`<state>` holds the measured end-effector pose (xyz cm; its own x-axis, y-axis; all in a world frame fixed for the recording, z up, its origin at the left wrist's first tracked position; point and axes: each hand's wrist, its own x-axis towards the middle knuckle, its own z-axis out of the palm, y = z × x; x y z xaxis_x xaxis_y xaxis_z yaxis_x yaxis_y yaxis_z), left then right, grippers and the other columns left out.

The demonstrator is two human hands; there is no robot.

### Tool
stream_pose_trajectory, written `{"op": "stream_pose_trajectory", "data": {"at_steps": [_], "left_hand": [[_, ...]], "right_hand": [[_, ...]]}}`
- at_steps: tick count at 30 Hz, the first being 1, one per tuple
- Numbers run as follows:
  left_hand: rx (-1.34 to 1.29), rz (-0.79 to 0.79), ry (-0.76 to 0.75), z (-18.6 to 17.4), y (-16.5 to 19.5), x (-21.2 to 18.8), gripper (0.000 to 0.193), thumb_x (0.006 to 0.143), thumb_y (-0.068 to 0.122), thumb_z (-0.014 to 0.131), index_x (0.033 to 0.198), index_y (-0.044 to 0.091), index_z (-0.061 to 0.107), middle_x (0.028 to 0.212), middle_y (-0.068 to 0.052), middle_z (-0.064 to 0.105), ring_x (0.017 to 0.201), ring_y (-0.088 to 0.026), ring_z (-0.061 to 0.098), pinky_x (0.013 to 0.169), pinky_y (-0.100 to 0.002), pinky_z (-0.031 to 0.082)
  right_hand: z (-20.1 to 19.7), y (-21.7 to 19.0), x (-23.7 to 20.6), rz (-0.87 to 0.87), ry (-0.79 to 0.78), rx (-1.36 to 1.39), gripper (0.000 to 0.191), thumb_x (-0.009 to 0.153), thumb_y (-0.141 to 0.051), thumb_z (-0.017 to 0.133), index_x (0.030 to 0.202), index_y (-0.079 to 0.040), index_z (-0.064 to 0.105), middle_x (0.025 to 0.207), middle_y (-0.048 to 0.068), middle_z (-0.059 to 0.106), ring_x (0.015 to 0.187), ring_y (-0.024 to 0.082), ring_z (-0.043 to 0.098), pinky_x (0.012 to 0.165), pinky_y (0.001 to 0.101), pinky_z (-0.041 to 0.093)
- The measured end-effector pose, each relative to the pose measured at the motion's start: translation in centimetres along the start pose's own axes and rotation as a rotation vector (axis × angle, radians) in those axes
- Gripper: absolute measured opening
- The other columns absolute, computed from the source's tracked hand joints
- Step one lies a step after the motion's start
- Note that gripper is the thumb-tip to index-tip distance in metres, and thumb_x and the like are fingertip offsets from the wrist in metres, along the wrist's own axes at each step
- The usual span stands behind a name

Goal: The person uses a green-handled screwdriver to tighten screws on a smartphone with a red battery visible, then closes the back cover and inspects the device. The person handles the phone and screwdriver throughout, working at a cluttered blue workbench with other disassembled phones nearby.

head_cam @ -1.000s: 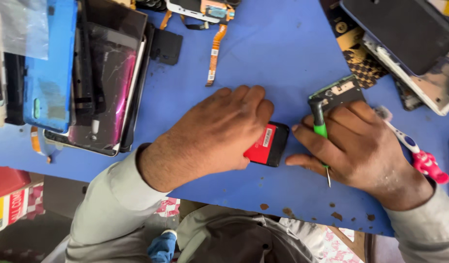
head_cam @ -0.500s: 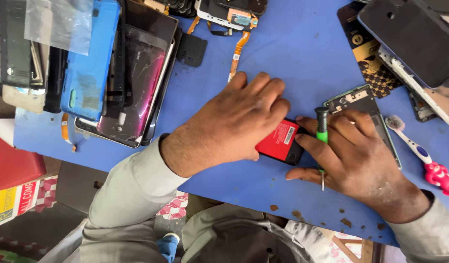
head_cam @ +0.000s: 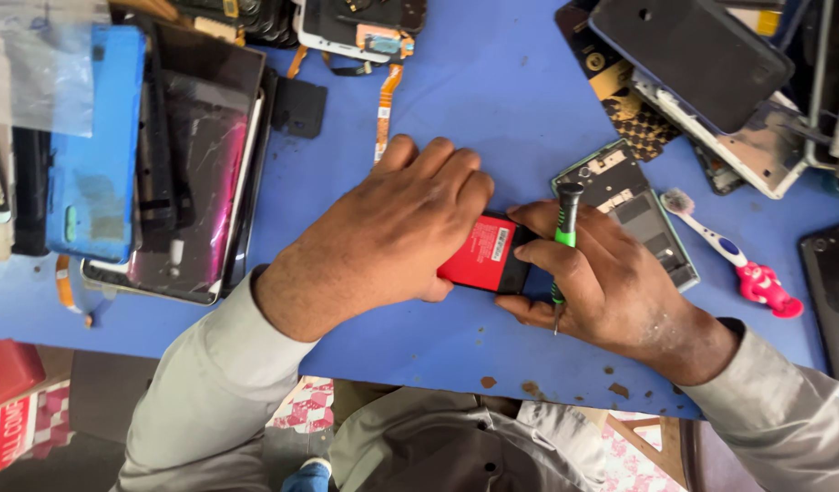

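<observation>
The blue surface point(head_cam: 492, 82) carries phone parts; stacked phones point(head_cam: 164, 164) lie at 9 o'clock, a toothbrush point(head_cam: 738, 264) at 3 o'clock. The left hand point(head_cam: 392, 232) lies flat on a red battery point(head_cam: 481, 255) at centre, fingers together; the right hand point(head_cam: 602, 282) has its fingers clamped on a green screwdriver point(head_cam: 565, 228), touching the battery; an opened phone frame point(head_cam: 634, 200) lies just beside.

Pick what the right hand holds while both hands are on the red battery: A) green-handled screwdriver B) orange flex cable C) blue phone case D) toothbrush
A: the right hand grips a green-handled screwdriver beside the red battery; the toothbrush lies untouched on the table.
</observation>
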<state>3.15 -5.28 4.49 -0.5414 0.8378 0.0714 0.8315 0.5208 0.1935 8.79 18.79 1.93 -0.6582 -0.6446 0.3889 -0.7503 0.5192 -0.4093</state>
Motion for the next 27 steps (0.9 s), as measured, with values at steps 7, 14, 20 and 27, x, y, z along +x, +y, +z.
{"op": "stream_pose_trajectory", "data": {"at_steps": [7,14,20,27], "left_hand": [[-0.095,-0.019,0.072,0.3,0.3,-0.1,0.082,0.048,0.037,0.095,0.113,0.001,0.061,0.113,-0.016,0.058,0.094,-0.028,0.064,0.084,-0.043,0.05],[-0.363,-0.157,0.064,1.4,-0.4,1.0,0.045,0.086,0.033,0.082,0.11,0.003,0.058,0.091,-0.012,0.068,0.079,-0.033,0.069,0.065,-0.046,0.054],[-0.505,-0.22,0.152,1.3,-0.1,1.5,0.037,0.092,0.035,0.076,0.109,0.007,0.058,0.085,-0.009,0.072,0.078,-0.033,0.07,0.063,-0.046,0.052],[-0.479,-0.168,0.342,0.6,1.6,1.4,0.032,0.092,0.029,0.077,0.111,0.008,0.063,0.094,-0.007,0.07,0.084,-0.03,0.068,0.069,-0.043,0.052]], "right_hand": [[-0.1,0.3,-0.7,0.035,0.005,0.072,0.067,0.078,-0.019,0.091,0.119,-0.002,0.04,0.128,0.03,0.058,0.108,0.044,0.067,0.083,0.0467,0.06],[0.2,1.4,-1.1,-0.012,0.077,0.13,0.071,0.081,-0.01,0.091,0.122,-0.007,0.034,0.138,0.031,0.052,0.126,0.045,0.062,0.096,0.0493,0.061],[0.6,2.1,-2.0,0.085,0.23,0.312,0.065,0.082,-0.007,0.084,0.121,-0.005,0.032,0.139,0.037,0.046,0.132,0.048,0.055,0.104,0.0521,0.057],[0.2,1.8,-2.9,0.232,0.422,0.383,0.053,0.094,-0.016,0.073,0.122,-0.002,0.029,0.139,0.034,0.055,0.13,0.041,0.064,0.11,0.048,0.059]]}}
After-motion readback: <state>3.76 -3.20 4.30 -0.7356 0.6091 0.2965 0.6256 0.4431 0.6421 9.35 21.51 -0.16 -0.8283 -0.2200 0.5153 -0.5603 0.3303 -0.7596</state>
